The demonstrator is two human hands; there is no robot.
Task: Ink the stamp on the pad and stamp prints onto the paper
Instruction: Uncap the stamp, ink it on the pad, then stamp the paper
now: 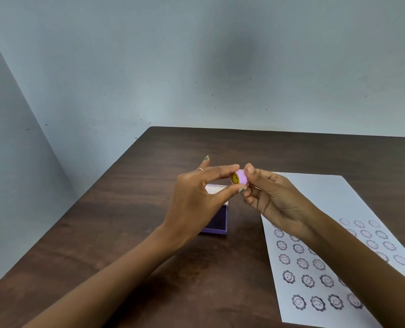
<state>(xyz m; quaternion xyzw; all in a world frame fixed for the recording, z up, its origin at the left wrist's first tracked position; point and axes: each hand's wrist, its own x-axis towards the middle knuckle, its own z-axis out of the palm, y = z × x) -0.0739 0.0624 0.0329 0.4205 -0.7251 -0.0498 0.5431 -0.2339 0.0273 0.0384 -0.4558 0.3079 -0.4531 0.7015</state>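
Observation:
A small round lilac stamp [239, 177] with a yellow smiley on its end is held in the air above the table, between both hands. My left hand [198, 200] pinches it from the left with thumb and forefinger. My right hand [271, 197] grips it from the right. Below my left hand lies the open purple ink pad [216, 221], its dark pad showing and its pale lid behind, partly hidden by the hand. A white paper [315, 197] lies at the right, its near half covered with several rows of flower-face prints [307, 280].
The dark wooden table [130, 204] stands against a pale blue wall, its left edge running diagonally. My right forearm crosses over the paper's right side and hides some prints.

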